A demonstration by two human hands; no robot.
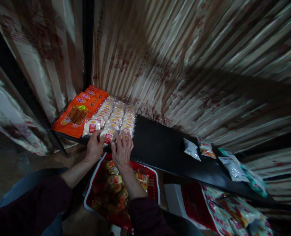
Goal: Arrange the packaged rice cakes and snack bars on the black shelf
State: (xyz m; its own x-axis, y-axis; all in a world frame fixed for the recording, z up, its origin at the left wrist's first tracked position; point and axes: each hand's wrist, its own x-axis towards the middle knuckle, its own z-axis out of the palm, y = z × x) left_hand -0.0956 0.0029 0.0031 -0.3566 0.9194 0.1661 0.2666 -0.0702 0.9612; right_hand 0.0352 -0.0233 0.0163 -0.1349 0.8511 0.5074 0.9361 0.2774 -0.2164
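Creased, printed curtains [160, 59] hang behind a black shelf [157, 141], where three rows of clear-wrapped round white snacks [116, 115] lie beside orange snack bags [73, 113], the left hand [95, 147] loosely curled and the right hand [122, 151] slightly spread at their front ends, whether gripping any I cannot tell.

Can't read any text from here. Orange packets [79, 113]: oval logos [81, 100], illegible. White packs [117, 115] beside those: red labels [94, 127], blurred.
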